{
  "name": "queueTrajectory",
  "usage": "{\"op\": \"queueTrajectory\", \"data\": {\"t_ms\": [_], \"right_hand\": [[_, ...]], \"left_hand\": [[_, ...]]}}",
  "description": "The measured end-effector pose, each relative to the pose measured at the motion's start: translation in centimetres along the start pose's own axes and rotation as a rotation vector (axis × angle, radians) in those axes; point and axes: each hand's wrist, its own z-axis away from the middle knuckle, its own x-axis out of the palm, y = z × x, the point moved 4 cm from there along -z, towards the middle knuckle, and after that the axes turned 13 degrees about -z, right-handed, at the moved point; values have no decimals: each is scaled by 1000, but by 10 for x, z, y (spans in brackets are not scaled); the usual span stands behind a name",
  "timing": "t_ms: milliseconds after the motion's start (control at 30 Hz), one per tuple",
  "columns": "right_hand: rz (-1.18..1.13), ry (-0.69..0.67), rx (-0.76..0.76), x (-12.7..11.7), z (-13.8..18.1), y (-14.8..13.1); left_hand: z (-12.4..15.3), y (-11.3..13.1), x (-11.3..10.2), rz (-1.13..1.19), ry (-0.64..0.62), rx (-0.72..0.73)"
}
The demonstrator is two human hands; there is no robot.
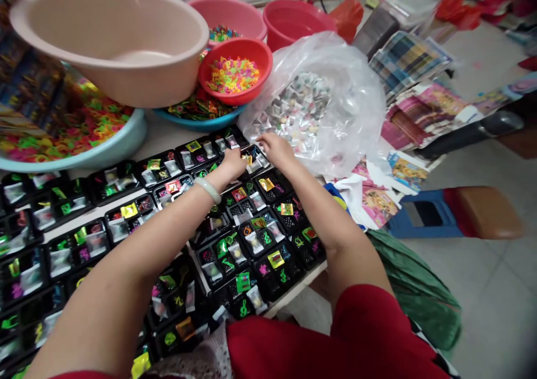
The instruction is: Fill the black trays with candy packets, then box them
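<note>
Both my arms reach out to the far end of a table covered with several black trays point(268, 267) that hold small clear packets and bright plastic shapes. My left hand point(233, 164), with a pale bangle on the wrist, is curled over a far tray with its fingers closed; what they hold is hidden. My right hand point(273, 147) rests on a small clear packet point(257, 164) at the foot of a big clear plastic bag point(319, 99) full of such packets, its fingers bent down on it.
A beige basin point(113, 38) sits on a light blue basin point(84, 127) of coloured plastic pieces. A red bowl point(235, 71) of such pieces, a pink basin point(229, 15) and a red bucket point(293, 21) stand behind. Printed sheets point(411, 66) lie right. A blue stool point(457, 211) is on the floor.
</note>
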Motion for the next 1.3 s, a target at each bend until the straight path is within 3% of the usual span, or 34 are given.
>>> {"op": "queueTrajectory", "data": {"t_ms": [133, 200, 400, 567, 667, 800, 933, 1067, 1200, 1300], "right_hand": [[23, 189, 40, -51, -3, 22], [97, 218, 112, -65, -9, 35], [241, 100, 368, -57, -21, 52], [215, 225, 325, -76, -12, 55], [68, 368, 223, -98, -8, 67], [-428, 506, 223, -116, 3, 77], [-811, 459, 309, -102, 26, 52], [-1045, 280, 348, -71, 55, 16], [-929, 175, 375, -62, 83, 13], [-526, 174, 288, -78, 95, 19]], "left_hand": [[6, -12, -23, -50, 50, 19], [10, -18, -29, -33, 53, 75], [28, -6, -13, -306, -37, 367], [31, 15, 8, -515, 8, 424], [30, 19, 8, -421, 28, 427], [28, 21, 1, -111, -25, 385], [35, 41, 7, 345, -210, 292], [47, 62, 21, 632, -320, 228], [55, 55, 38, 580, -336, 165], [56, 41, 45, 432, -292, 135]]}}
